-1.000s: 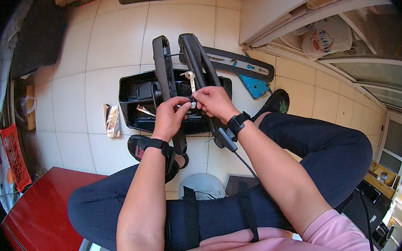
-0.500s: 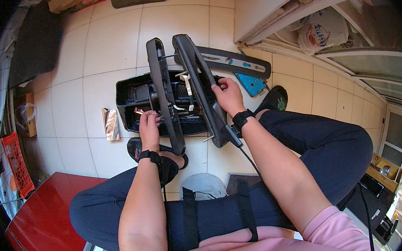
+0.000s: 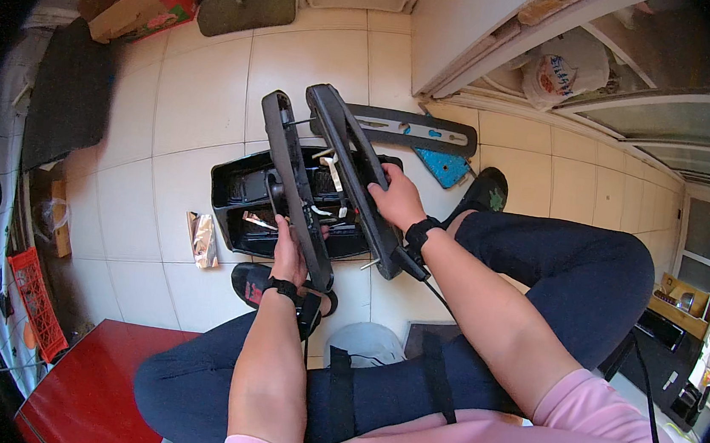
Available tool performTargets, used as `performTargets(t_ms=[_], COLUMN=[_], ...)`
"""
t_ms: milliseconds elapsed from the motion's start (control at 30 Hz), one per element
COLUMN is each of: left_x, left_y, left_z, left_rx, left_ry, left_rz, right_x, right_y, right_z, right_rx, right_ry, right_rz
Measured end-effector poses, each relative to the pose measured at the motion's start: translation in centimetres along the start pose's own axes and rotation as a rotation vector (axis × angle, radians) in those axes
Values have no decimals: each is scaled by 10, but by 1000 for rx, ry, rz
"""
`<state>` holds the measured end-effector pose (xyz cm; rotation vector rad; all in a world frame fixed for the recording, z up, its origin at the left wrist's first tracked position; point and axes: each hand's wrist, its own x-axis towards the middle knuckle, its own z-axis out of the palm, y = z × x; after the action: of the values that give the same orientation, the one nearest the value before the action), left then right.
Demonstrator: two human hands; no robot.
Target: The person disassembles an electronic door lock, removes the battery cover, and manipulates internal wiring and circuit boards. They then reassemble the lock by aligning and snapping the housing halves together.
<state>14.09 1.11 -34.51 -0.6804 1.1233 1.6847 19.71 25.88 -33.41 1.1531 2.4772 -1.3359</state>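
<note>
Two long black plastic bars stand tilted side by side above an open black case (image 3: 226, 188) with compartments. Thin metal rods stick out between and below them. My left hand (image 3: 288, 253) is closed around the lower part of the left bar (image 3: 279, 142), thumb on its near side and fingertips showing past its right edge. Around the middle of the right bar (image 3: 336, 126), my right hand (image 3: 400, 200) is closed, with a black cable running from the bar's lower end. Inside the case lie small pieces and a strip of white tape (image 3: 331, 174), partly hidden by the bars.
Behind the bars lies a long black-and-grey panel (image 3: 419, 131) beside a blue tool piece (image 3: 444, 168). A shiny foil wrapper (image 3: 201, 239) rests on the tiles left of the case. Near my legs are a pale bucket (image 3: 365, 342), a red table (image 3: 101, 376) and a red crate (image 3: 37, 302).
My left hand has gone from beside the left bar to a grip around its lower part. My right hand stays on the right bar. The whole view has shifted slightly.
</note>
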Motion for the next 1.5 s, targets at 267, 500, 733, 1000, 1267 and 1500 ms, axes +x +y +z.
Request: performTargets(t_ms=[267,500,733,1000,1267,1500], left_x=[-6,-12,-12,-24,-32,-21], left_y=[-1,-1,-9,-9,-26,-47], left_z=[1,7,14,34,49,51], left_rx=[-64,-38,101,315,782,869], left_ry=[-1,46,72,124,550,676], left_rz=[-99,-104,-17,222,500,476], right_x=[2,11,17,-16,-45,-51], right_y=[-9,-7,4,-7,-19,-20], right_z=[-5,-3,3,-1,8,21], right_rx=[-111,-237,101,216,181,170], right_ry=[-102,-162,-179,-33,169,193], right_rz=[29,-18,40,4,-32,1])
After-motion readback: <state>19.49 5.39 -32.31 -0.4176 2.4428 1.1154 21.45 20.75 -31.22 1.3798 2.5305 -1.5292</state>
